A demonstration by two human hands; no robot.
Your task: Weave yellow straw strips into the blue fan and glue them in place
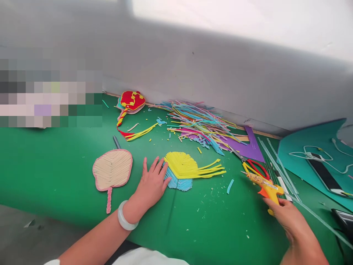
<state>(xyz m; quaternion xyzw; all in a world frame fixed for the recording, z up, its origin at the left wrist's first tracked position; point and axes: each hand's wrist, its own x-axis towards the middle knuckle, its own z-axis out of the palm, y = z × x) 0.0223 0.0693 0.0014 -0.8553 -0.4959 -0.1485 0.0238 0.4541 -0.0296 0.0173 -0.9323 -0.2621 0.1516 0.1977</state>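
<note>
My left hand (152, 182) lies flat with its fingers spread, its fingertips on the left edge of a leaf-shaped piece (183, 166) made of yellow and blue fuzzy stems. Several yellow stem ends stick out from this piece to the right. In my right hand (286, 215) is a yellow hot glue gun (271, 189), gripped by its handle, its nozzle pointing left above the table. A clear glue stick trails from the gun's back. Left of my left hand lies a cream fan (112, 169) with a pink rim and handle.
A red fan (132, 101) with yellow trim lies on other fans near the wall. Behind the work is a heap of coloured fuzzy stems (195, 119). Scissors (257, 167), clear glue sticks (277, 165) and a teal sheet (292, 147) lie right on the green table (209, 228).
</note>
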